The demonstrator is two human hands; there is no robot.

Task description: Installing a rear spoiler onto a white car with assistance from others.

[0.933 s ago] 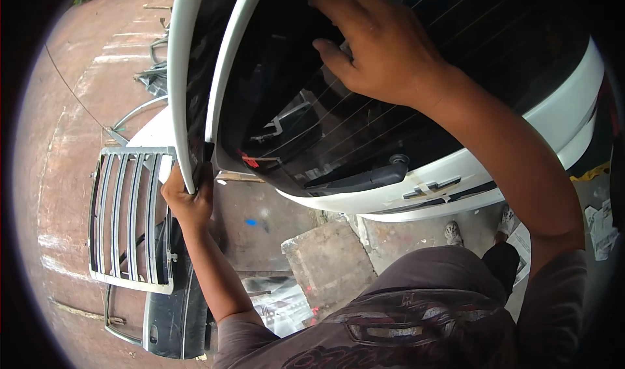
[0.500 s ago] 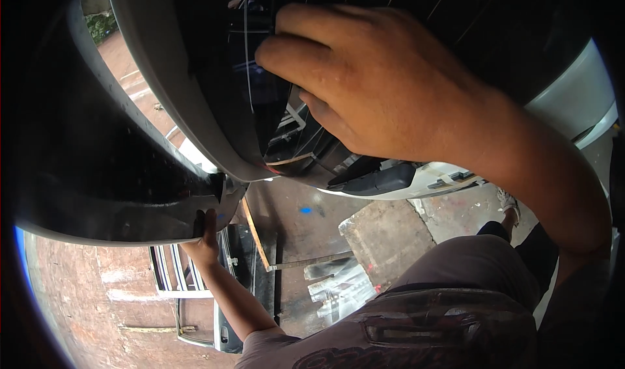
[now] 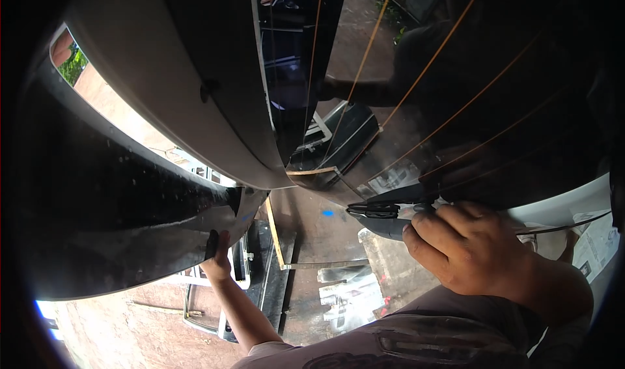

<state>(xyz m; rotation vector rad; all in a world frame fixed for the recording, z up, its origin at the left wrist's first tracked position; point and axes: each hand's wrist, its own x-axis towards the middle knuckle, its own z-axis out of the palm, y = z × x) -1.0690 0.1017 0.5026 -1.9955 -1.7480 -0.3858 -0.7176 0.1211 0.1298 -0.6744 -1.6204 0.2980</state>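
Note:
My left hand (image 3: 219,255) grips the lower edge of a dark, glossy, curved car panel (image 3: 124,200); the thumb lies against its face and the other fingers are mostly hidden. On the other side, my right hand (image 3: 465,245) is closed at the lower edge of a car's rear window (image 3: 495,102), beside a black wiper part (image 3: 377,211). Its fingers are bent, and the tips are hidden, so whatever they hold cannot be made out. Thin orange heater lines run across the window, which reflects the surroundings.
A grey body edge (image 3: 137,89) curves between the panel and the window. Below lie a black car part (image 3: 267,258), a thin wooden strip (image 3: 275,235) and pale sheets (image 3: 351,297) on the stained floor. Printed paper (image 3: 596,245) hangs at the right.
My right hand has come down from high on the window to its lower edge. The left hand keeps its hold on the panel, which sits a little lower in view.

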